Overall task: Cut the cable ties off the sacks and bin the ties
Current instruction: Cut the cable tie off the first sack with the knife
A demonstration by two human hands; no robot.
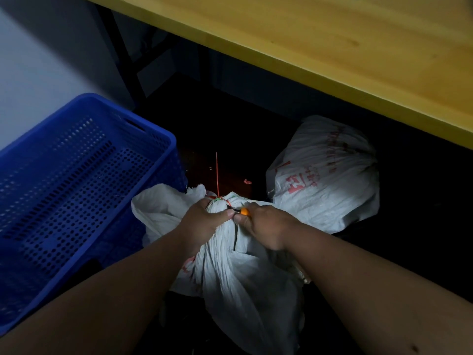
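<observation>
A white woven sack (245,283) stands on the dark floor in front of me, its neck gathered at the top. My left hand (204,221) is wrapped around that neck. A red cable tie (217,172) circles the neck, its thin tail sticking straight up. My right hand (266,226) grips a small cutter with an orange handle (245,211); its dark tip points at the neck just under the tie. A second white sack (330,175) with red print lies behind, to the right.
A blue perforated plastic crate (84,160) sits on the left, touching the near sack. A yellow wooden tabletop (332,47) overhangs the far side. A small red scrap (247,181) lies on the dark floor between the sacks.
</observation>
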